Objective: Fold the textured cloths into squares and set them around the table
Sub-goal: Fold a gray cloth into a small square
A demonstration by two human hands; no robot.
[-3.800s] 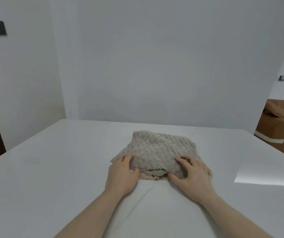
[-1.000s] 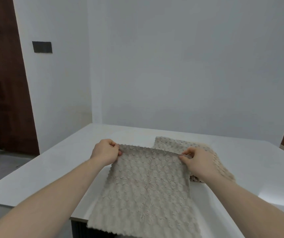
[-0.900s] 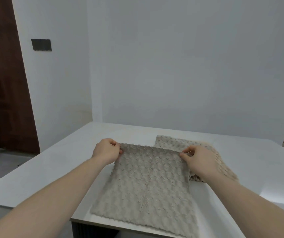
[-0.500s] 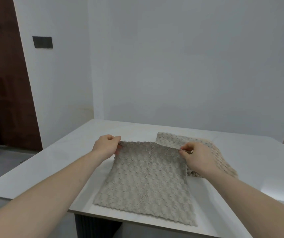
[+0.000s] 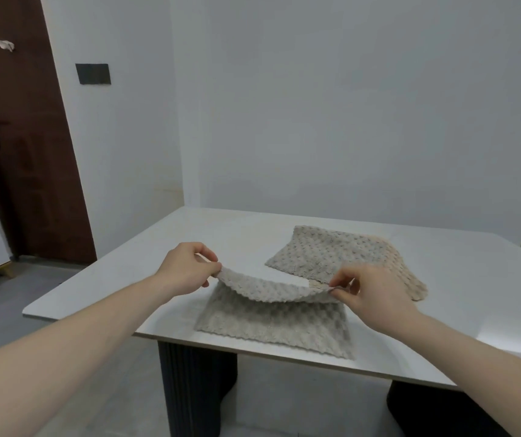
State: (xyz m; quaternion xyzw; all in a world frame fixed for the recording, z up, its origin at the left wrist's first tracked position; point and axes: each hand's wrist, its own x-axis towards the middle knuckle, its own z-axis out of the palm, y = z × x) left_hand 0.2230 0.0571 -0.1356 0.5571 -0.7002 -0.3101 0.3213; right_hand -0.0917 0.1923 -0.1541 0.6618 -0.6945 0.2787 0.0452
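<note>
Nearest, two bare forearms reaching in from the lower corners toward the near edge of a pale table [image 5: 442, 348] on dark ribbed legs. Just past that edge, a beige bubble-textured cloth [image 5: 271, 326] lying partly flat, near hem close to the table rim, far edge lifted off the surface and sagging in a shallow curve between the two hands. Left hand [image 5: 186, 269] pinching the raised left corner, thumb and curled fingers closed on the fabric. Right hand [image 5: 369, 291] pinching the raised right corner the same way, fingertips tight on the hem, remaining fingers curled. Lifted edge hanging above the flat lower half, not yet laid down onto it, so the cloth sits mid-fold. Further back and to the right, a second cloth [image 5: 347, 257] of the same texture resting flat on the table, folded, its near right part hidden behind the right hand, apart from the held one with bare tabletop showing between them on the left. Beyond the table, plain white walls meeting in a corner, a dark switch plate [image 5: 93, 74] on the left wall, and a dark brown door [image 5: 16, 137] at far left
</note>
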